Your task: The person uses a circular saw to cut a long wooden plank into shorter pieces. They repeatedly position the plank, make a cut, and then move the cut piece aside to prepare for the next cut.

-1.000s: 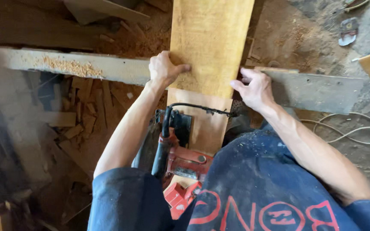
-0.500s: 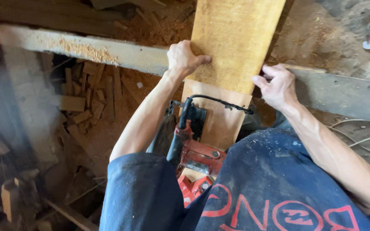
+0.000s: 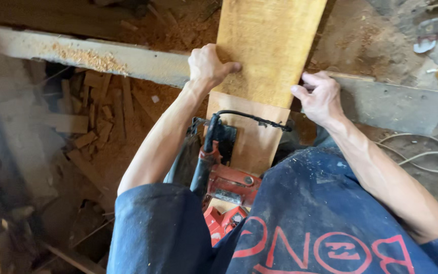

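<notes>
- The floor [image 3: 381, 35] under me is bare ground covered with sawdust, and a pile of wood scraps [image 3: 89, 116] lies at the left side.
- A long grey beam [image 3: 107, 58] runs across the view from left to right, with a heap of sawdust on its top.
- A wide yellow plank [image 3: 267, 50] lies over the beam and points away from me.
- My left hand [image 3: 209, 66] holds the left edge of the plank, the fingers curled on its face and the thumb over the edge.
- My right hand [image 3: 320, 99] holds the right edge of the plank; the fingers are bent around it.
- Both hands are closed on the plank, just where it crosses the beam.
- A red power saw [image 3: 224, 177] sits on the near end of the plank, between my arms and close to my body; no hand touches it.
- A black cable [image 3: 252, 116] goes in a curve from the saw over the plank.
- A pale cord [image 3: 422, 152] lies in loops on the ground at the right.
- Far at the right I see a sandal [image 3: 427, 35] on the ground.
</notes>
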